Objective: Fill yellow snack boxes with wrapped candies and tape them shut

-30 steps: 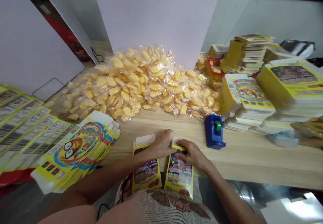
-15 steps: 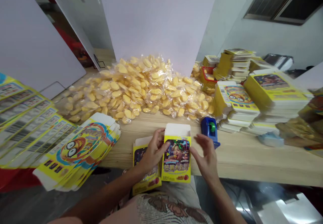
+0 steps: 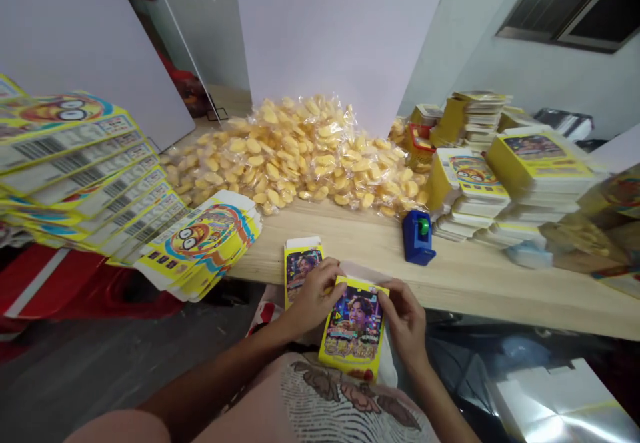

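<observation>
Between my hands, over my lap, is a yellow printed snack box (image 3: 353, 330) with a person's picture on its front, tilted toward me. My left hand (image 3: 316, 296) grips its upper left edge, thumb on the front. At the upper right corner, my right hand (image 3: 404, 316) has its thumb on the front and its fingers behind. A pale flap shows behind the box's top edge. Just left of it, a second yellow box (image 3: 300, 266) of the same print leans at the table edge, partly covered by my left hand and forearm.
Behind lies a heap of clear-wrapped yellow pieces (image 3: 300, 153) on the wooden table (image 3: 480, 286). A blue tape dispenser (image 3: 418, 240) stands right of my hands. Stacked flat cartons (image 3: 473, 180) sit at right; fanned cartons (image 3: 200, 240) overhang the left edge, above a red stool (image 3: 125, 290).
The held box has come lower and tilted, and its white top flap no longer stands up. My right hand has closed on its corner. The whole view has shifted.
</observation>
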A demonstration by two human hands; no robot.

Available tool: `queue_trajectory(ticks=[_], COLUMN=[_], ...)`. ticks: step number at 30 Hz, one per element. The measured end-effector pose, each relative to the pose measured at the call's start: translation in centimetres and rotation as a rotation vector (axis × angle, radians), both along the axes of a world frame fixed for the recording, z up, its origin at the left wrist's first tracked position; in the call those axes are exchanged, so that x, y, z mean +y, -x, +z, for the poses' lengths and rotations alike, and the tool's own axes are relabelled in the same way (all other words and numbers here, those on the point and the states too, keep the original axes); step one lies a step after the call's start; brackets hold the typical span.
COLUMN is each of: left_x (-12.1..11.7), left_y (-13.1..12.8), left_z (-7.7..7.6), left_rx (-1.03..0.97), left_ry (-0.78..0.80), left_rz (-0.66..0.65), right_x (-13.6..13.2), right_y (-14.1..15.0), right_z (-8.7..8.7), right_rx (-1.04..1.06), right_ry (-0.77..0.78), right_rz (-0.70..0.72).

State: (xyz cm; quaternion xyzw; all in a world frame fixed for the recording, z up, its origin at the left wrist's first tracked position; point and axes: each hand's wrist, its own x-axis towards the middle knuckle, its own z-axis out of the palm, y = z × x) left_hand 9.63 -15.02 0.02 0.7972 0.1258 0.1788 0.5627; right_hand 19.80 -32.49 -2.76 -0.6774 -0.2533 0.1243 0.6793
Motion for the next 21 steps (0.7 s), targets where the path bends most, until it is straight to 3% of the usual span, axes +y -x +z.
queue_trajectory(ticks=[4, 8, 14, 21], left_x=[0.5, 1.3, 2.2, 3.2], left_y=[0.2, 0.5, -0.6, -2.1], left_z=[0.8, 1.6, 1.7, 2.3], left_rx=[0.002, 0.042, 0.072, 0.090], left_ry=[0.170, 0.073, 0.143, 0.101], left_rz=[0.009, -0.114, -0.123, -0.180], right_x=[0.1, -0.2, 0.3, 1.3], right_y=[0.1, -0.6, -2.0, -2.9], right_z=[1.4, 2.4, 3.7, 4.8], right_rx=[0.088, 0.067, 0.157, 0.168], right_ry=[-0.031, 0.059, 0.118, 0.154], right_rz=[0.092, 0.177, 0.210, 0.206])
